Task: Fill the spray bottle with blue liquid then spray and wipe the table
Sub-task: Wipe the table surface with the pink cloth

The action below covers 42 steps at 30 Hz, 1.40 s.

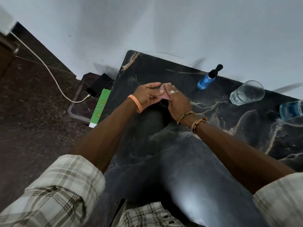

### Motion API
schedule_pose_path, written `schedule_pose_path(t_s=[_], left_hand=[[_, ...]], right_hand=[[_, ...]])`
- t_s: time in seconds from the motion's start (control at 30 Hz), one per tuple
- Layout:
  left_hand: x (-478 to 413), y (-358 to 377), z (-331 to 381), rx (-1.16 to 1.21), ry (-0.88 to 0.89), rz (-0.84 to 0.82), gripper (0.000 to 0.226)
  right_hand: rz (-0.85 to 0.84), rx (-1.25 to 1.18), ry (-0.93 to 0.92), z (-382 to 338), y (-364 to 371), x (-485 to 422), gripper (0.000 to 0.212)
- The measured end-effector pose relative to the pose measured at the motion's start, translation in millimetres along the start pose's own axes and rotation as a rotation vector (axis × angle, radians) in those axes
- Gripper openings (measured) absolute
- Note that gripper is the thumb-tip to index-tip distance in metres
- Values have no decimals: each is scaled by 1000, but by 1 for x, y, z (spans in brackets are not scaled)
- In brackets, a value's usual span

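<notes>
Both hands meet over the dark table [188, 161]: the left hand [146, 96] and the right hand [177, 100] pinch a small pink cloth [164, 94] between them. Behind the hands is a plain white wall [164, 27]. Past the right hand stands the spray bottle [208, 78] (black top, blue liquid inside), well apart from it, near a clear glass [246, 93].

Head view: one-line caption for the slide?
Both hands, left hand and right hand, hold a pink cloth over the black marble table; filled spray bottle stands beyond.
</notes>
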<state>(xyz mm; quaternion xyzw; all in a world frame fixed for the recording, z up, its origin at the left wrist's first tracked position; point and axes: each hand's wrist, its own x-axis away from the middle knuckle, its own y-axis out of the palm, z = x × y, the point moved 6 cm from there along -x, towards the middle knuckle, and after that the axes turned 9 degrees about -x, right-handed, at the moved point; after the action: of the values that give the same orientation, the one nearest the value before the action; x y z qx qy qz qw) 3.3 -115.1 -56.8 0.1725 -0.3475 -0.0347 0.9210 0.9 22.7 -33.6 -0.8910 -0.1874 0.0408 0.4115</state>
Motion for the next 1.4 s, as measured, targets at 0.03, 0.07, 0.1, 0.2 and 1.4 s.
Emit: schedule_pose_path(t_s=[0.03,0.07,0.1,0.2,1.4], left_hand=[[7,0,-9,-25,5,44,42],[14,-2,-16,-74,25,108,40],[22,-5,-23,-152,63,190,39],[56,-17,-39,-664,234,463,39],[112,-1,-168,-1584,-114,345,111]], right_hand=[[20,-12,-7,1,-2,12,57],[60,-21,-15,2,-4,23,56],[93,-18,-29,1,-7,35,54],[-1,172,-119,0,0,70,50],[-404,593,-37,30,63,120,60]])
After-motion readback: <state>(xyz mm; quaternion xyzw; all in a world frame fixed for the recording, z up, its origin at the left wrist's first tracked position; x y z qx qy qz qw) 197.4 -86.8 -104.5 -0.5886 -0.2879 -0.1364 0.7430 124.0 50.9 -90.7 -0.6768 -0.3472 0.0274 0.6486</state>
